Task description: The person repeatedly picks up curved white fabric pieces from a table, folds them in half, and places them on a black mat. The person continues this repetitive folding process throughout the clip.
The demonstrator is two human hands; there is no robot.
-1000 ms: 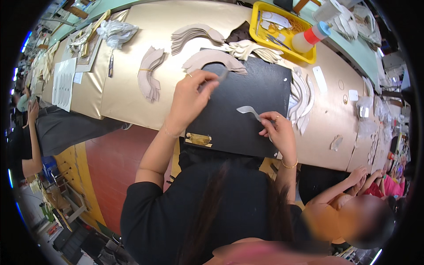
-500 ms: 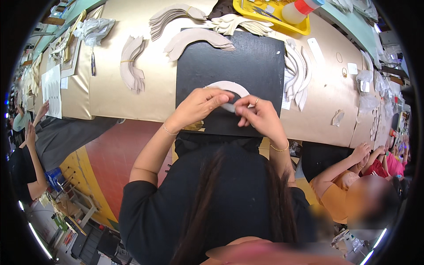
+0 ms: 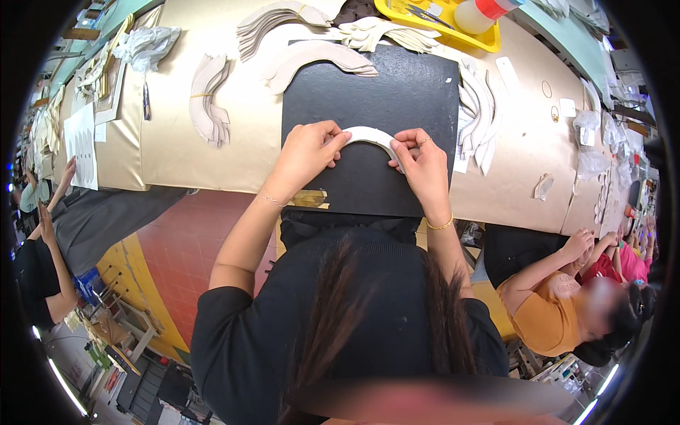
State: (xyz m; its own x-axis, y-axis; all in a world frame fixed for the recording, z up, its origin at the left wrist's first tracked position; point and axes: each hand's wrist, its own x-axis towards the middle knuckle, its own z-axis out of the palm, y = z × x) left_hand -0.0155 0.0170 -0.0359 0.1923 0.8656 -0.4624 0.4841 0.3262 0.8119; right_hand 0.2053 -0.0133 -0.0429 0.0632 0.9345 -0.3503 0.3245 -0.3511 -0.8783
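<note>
A curved white strip (image 3: 370,134) arches between my two hands over the black work board (image 3: 354,99). My left hand (image 3: 313,150) pinches its left end between thumb and fingers. Its right end is gripped the same way by my right hand (image 3: 421,163). The fingers hide both tips of the strip. Farther back on the board lies a fanned stack of beige curved pieces (image 3: 322,55). Brown tape (image 3: 309,198) sticks to the board's near left edge.
Banded curved pieces (image 3: 210,99) lie left of the board, and pale curved pieces (image 3: 478,117) lie on its right. At the back a yellow tray (image 3: 482,39) holds scissors and a bottle (image 3: 476,15). Co-workers sit left and right; one wears an orange shirt (image 3: 545,315).
My hands have moved apart, from close together in front of the curved strip to its two ends. Both now grip it, and a small pale piece seen between my fingers no longer shows.
</note>
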